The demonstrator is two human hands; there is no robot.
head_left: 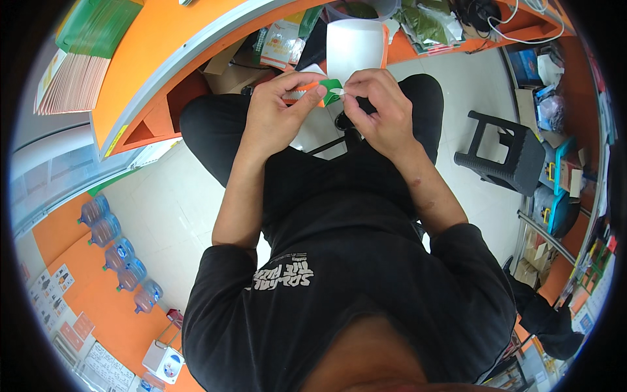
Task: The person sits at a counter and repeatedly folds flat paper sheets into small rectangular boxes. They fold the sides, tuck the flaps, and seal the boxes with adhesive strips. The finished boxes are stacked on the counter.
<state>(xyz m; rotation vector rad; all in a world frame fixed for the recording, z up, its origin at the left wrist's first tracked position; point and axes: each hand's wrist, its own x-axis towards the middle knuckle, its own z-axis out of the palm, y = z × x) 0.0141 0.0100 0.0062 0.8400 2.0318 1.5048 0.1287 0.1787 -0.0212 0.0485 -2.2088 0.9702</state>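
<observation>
Above my lap, my left hand (279,112) holds a small orange-and-green piece (332,85) that looks like a folded card or flat packet. Its orange part shows a row of white marks, and its green end points toward my right hand. The fingers of my right hand (382,108) are pinched together at that green end, on a small whitish, partly see-through tip (337,92). Whether this tip is a film or part of the packet is too small to tell. Just beyond my hands is a white curved sheet or panel (356,47) with an orange edge.
An orange counter (153,39) curves ahead, bearing a stack of green-topped booklets (81,65) at left. Packets (282,42) lie on a shelf under it. A black stool (503,150) stands at right before crowded shelves. Several water jugs (119,251) line the left side.
</observation>
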